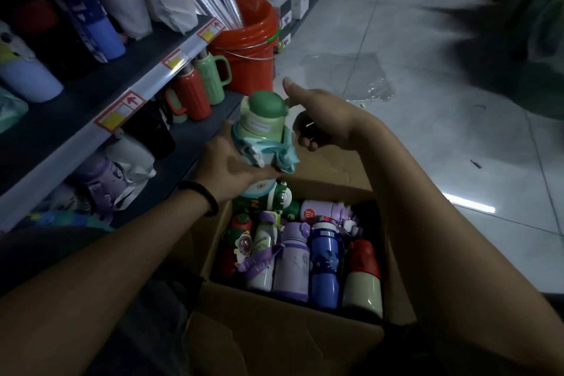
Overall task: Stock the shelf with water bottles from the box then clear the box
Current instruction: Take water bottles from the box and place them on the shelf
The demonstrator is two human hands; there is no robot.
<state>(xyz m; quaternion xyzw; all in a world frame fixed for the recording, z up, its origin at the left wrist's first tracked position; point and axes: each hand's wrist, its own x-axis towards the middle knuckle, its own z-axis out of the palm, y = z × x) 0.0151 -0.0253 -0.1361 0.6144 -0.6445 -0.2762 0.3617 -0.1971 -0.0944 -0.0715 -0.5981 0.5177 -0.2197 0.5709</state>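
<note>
The left hand (232, 162) grips a pale green plastic water bottle with teal strap (262, 128) by its lower body. It is held above the far edge of the open brown cardboard box (274, 323), near the grey metal shelf (152, 79). The right hand (323, 119) is just beside it, fingers curled, grasp unclear. Grey floor tiles (427, 162) lie to the right.

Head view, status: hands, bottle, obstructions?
Left hand grips green bottle above box. Right hand beside it, thumb out, grip unclear. Many bottles left in box. Nothing blocks shelf.

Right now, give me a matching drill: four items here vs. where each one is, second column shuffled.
1 green-capped bottle
2 blue bottle
3 red bucket
4 red jug

A standing on the lower shelf
B in the left hand
C lying in the box
D past the lower shelf's end

Pairs: 1-B, 2-C, 3-D, 4-A
</note>
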